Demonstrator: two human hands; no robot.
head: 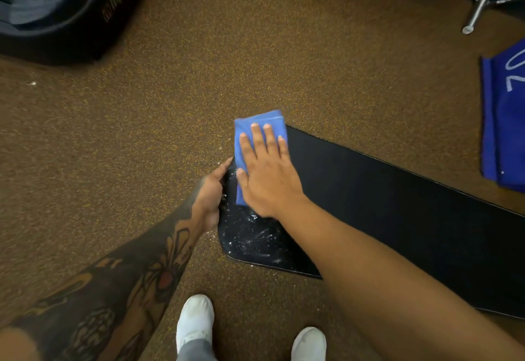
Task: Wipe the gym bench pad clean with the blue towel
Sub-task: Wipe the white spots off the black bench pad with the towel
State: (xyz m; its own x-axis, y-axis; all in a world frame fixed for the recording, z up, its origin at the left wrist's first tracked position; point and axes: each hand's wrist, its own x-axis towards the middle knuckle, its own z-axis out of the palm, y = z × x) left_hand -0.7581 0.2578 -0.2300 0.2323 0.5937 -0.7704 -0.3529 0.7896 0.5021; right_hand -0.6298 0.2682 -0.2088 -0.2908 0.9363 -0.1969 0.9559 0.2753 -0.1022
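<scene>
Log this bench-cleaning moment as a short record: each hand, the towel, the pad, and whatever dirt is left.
right hand: flat, pressing blue towel on bench pad
left hand: grips the pad's end edge
towel: folded, at the pad's far corner
dirt: white smears on the near corner, not yet wiped

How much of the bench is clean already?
Partly. The long stretch of the pad looks dark and clean. The right hand presses the blue towel flat near the end, while the left hand grips the edge. White smears at the near corner are left.
</scene>
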